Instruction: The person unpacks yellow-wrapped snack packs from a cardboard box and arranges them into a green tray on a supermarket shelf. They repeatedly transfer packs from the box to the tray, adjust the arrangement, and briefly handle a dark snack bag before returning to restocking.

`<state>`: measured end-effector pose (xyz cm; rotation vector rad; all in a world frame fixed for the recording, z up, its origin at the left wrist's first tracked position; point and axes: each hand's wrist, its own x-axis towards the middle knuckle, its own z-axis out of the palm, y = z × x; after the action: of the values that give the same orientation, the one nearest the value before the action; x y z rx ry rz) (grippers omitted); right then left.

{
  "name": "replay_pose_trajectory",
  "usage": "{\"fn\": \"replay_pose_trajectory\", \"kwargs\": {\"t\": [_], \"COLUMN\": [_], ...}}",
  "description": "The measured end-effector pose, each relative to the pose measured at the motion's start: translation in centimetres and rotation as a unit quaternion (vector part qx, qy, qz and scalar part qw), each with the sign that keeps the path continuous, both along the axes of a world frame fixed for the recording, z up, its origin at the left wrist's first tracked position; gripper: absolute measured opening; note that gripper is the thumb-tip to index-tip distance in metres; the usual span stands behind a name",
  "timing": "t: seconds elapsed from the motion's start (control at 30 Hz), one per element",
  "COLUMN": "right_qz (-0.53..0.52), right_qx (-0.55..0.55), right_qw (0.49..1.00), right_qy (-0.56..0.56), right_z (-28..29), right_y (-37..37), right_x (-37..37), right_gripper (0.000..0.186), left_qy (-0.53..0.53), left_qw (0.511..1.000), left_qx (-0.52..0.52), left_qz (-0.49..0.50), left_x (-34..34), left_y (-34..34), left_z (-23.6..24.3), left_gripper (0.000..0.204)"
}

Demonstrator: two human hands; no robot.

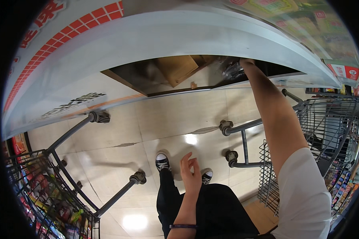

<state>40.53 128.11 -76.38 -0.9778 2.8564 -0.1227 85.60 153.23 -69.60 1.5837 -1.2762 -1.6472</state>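
My left hand (190, 174) hangs loose in front of my black trousers, fingers apart and holding nothing. My right arm stretches up and forward, and my right hand (246, 62) reaches into the dark opening (163, 75) under a white freezer cabinet (155, 36); the fingers are hidden past the edge, next to a dark crinkled package (232, 71). Whether the hand grips anything cannot be seen. Brown cardboard (175, 68) lies inside the opening.
A wire shopping cart (331, 131) stands at my right, its wheels (226, 128) on the beige tiled floor. Another cart (52, 199) filled with colourful packets stands at lower left. My shoes (162, 162) are below. Shelves of goods line the right edge.
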Motion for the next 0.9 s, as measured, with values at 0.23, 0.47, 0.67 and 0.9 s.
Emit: {"fn": "replay_pose_trajectory", "kwargs": {"t": [0.23,0.47,0.67,0.9], "right_qz": [0.094,-0.291,-0.257,-0.326], "right_qx": [-0.076,-0.105,-0.178,-0.246], "right_qw": [0.976,0.832,0.869,0.787], "right_qy": [-0.179,-0.461,-0.383,-0.463], "right_z": [1.1,10.2,14.3,12.2], "right_y": [3.9,11.7,10.6,7.1], "right_x": [10.2,10.9,9.4,14.0], "right_gripper": [0.059,0.062,0.046,0.045], "left_qy": [0.018,0.041,-0.02,-0.088], "left_qw": [1.0,0.995,0.994,0.989], "left_qx": [-0.002,0.017,0.024,0.082], "left_qz": [0.014,0.091,0.1,0.09], "left_x": [0.4,8.9,16.2,21.6], "left_y": [-0.1,0.8,1.4,6.1], "left_z": [-0.7,1.7,11.0,18.7], "left_gripper": [0.029,0.025,0.026,0.024]}}
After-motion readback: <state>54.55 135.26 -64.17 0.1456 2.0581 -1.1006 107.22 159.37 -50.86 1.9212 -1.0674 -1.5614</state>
